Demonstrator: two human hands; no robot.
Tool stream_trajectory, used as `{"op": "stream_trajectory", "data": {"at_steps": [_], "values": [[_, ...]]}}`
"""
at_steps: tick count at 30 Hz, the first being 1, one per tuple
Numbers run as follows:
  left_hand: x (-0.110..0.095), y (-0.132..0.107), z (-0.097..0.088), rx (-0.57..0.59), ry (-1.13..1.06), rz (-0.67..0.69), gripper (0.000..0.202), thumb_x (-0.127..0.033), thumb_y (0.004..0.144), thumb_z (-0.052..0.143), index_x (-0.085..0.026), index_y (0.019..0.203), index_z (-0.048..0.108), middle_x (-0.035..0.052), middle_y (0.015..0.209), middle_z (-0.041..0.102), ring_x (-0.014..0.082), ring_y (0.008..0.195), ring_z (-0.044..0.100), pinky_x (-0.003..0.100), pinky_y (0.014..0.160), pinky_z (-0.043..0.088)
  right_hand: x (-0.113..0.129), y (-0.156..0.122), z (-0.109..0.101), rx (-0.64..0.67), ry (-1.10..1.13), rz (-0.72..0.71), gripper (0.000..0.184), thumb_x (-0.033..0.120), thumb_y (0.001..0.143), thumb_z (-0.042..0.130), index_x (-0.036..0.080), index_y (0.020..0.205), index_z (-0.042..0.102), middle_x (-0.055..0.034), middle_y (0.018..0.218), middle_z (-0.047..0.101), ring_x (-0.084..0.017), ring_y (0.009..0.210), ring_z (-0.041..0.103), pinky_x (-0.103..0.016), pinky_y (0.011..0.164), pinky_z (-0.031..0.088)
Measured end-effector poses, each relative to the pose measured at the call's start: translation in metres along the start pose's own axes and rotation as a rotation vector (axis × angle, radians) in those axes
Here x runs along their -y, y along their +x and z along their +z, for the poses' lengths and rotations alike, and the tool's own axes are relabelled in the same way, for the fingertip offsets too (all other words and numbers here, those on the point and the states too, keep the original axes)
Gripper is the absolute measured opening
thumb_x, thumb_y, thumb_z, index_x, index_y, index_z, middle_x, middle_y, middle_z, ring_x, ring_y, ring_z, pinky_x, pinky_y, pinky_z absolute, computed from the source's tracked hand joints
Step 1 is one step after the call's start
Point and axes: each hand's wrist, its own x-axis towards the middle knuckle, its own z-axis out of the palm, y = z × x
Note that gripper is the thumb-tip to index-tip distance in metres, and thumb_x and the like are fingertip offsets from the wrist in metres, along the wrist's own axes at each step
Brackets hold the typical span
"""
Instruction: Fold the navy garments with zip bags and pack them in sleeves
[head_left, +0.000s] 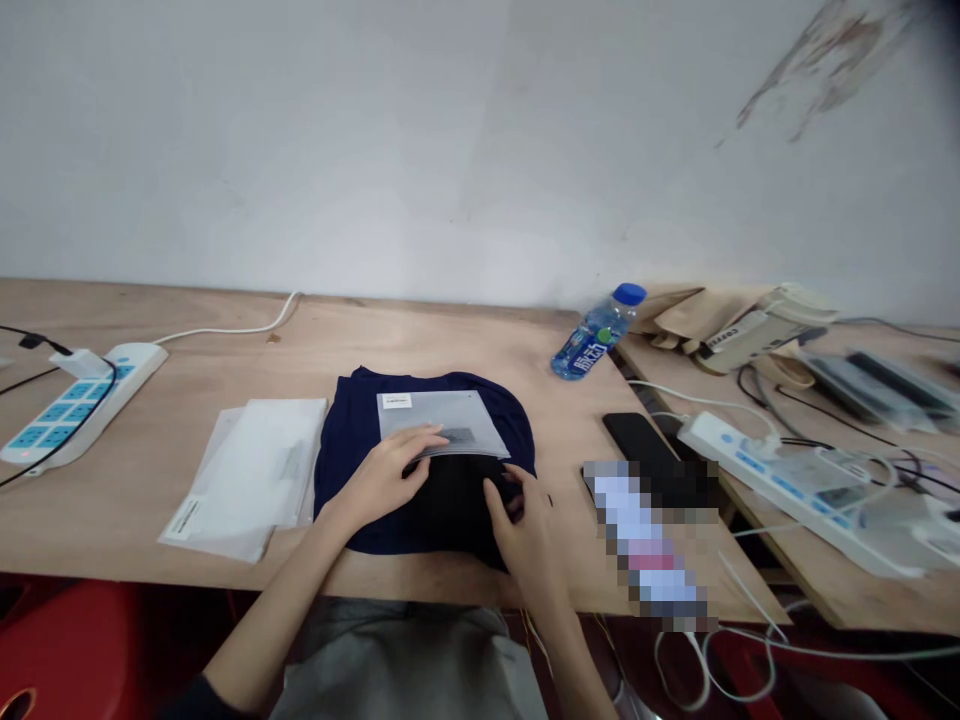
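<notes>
Wooden table [457,335] holds one navy garment [352,470] partly under one frosted plastic bag [442,420], left hand [386,475] open on the bag's edge, right hand [525,530] curled into the cloth, grip unclear, one stack of white bags [247,480] beside, one water bottle [598,332] beyond, white wall [375,150] behind.

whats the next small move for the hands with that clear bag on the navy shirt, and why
Probably slide the frosted translucent plastic bag slightly toward the body, over the folded dark navy fabric. The left hand has its fingers at the bag's lower edge and the right hand is at the fabric, so that edge looks ready to pass over.
</notes>
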Motion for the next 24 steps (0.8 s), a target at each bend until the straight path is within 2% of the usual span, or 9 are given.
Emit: {"op": "stream_trajectory", "data": {"at_steps": [2, 6, 10, 14, 17, 20, 24], "values": [[0.001, 0.008, -0.005, 0.062, -0.03, -0.011, 0.041, -0.013, 0.089, 0.049, -0.027, 0.126, 0.059, 0.0027, 0.138, 0.059, 0.0195, 0.131, 0.053, 0.042, 0.109, 0.046, -0.003, 0.011, 0.001, 0.108, 0.062, 0.095, 0.042, 0.049, 0.086, 0.055, 0.015, 0.11, 0.062, -0.0097, 0.093, 0.07, -0.016, 0.055, 0.056, -0.033, 0.058, 0.05], [0.003, 0.019, -0.004, 0.131, -0.028, -0.015, 0.043, -0.023, 0.089, 0.056, -0.028, 0.131, 0.057, 0.0034, 0.138, 0.059, 0.022, 0.131, 0.053, 0.044, 0.109, 0.045, -0.004, 0.033, -0.001, 0.285, 0.132, 0.075, 0.029, 0.046, 0.082, 0.056, 0.019, 0.084, 0.067, -0.004, 0.075, 0.068, -0.017, 0.056, 0.057, -0.03, 0.056, 0.045], [0.003, 0.025, 0.012, 0.173, 0.07, -0.033, 0.048, -0.021, 0.089, 0.055, -0.026, 0.137, 0.053, 0.0046, 0.141, 0.056, 0.0231, 0.13, 0.053, 0.045, 0.11, 0.044, -0.002, 0.043, 0.002, 0.301, 0.265, 0.076, 0.027, 0.046, 0.079, 0.06, 0.019, 0.078, 0.066, -0.0027, 0.069, 0.067, -0.018, 0.058, 0.058, -0.029, 0.057, 0.045], [0.004, 0.029, 0.024, 0.171, 0.035, -0.091, 0.041, -0.019, 0.095, 0.044, -0.028, 0.132, 0.058, 0.0013, 0.135, 0.061, 0.0224, 0.127, 0.056, 0.044, 0.105, 0.048, 0.006, 0.05, 0.003, 0.349, 0.489, 0.151, 0.03, 0.047, 0.076, 0.065, 0.017, 0.078, 0.07, -0.0036, 0.072, 0.071, -0.02, 0.065, 0.064, -0.029, 0.059, 0.048], [0.002, 0.032, 0.024, 0.12, -0.068, -0.086, 0.038, -0.022, 0.098, 0.041, -0.028, 0.13, 0.06, 0.0, 0.132, 0.063, 0.0214, 0.125, 0.057, 0.042, 0.104, 0.05, 0.015, 0.055, 0.003, 0.324, 0.544, 0.238, 0.029, 0.045, 0.073, 0.069, 0.017, 0.076, 0.073, -0.0047, 0.075, 0.074, -0.023, 0.072, 0.067, -0.031, 0.064, 0.052], [-0.002, 0.034, 0.022, 0.094, -0.134, -0.032, 0.039, -0.024, 0.099, 0.041, -0.028, 0.134, 0.056, -0.0002, 0.136, 0.06, 0.021, 0.129, 0.053, 0.043, 0.108, 0.047, 0.018, 0.058, 0.009, 0.21, 0.557, 0.265, 0.03, 0.044, 0.073, 0.07, 0.016, 0.079, 0.075, -0.0071, 0.079, 0.076, -0.026, 0.078, 0.07, -0.036, 0.072, 0.055], [-0.001, 0.032, 0.022, 0.125, -0.069, -0.04, 0.043, -0.021, 0.098, 0.04, -0.027, 0.138, 0.052, 0.003, 0.141, 0.056, 0.0213, 0.134, 0.049, 0.044, 0.112, 0.042, 0.014, 0.057, 0.019, 0.14, 0.574, 0.252, 0.034, 0.046, 0.077, 0.065, 0.014, 0.087, 0.073, -0.0113, 0.086, 0.076, -0.027, 0.083, 0.072, -0.039, 0.078, 0.057]]}}
